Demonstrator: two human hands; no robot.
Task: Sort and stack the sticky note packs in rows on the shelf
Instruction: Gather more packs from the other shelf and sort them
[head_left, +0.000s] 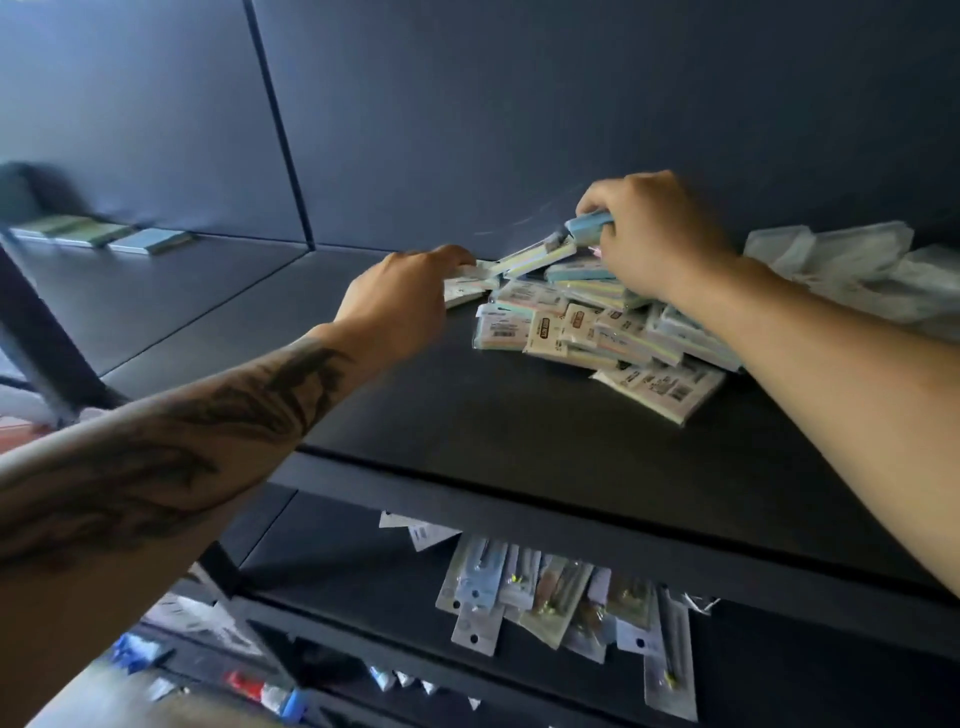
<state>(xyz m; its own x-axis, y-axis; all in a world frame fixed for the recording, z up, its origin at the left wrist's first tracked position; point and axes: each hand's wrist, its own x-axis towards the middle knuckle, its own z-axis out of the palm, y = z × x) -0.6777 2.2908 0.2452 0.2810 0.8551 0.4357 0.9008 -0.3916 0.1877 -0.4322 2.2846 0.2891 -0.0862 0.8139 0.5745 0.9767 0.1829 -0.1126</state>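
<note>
- Your right hand (660, 234) is holding a blue pack (589, 226) up over the messy pile (597, 322) in the middle of the shelf (519, 441).
- Your left hand (400, 296) holds a white pack (465, 288) at the pile's left edge.
- You look to be sorting still; next, lay them in a neat row, maybe by the packs far left (104, 234).

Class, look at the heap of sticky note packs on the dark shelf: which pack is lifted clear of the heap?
The light blue sticky note pack gripped in the right hand; every other pack lies in the heap.
</note>
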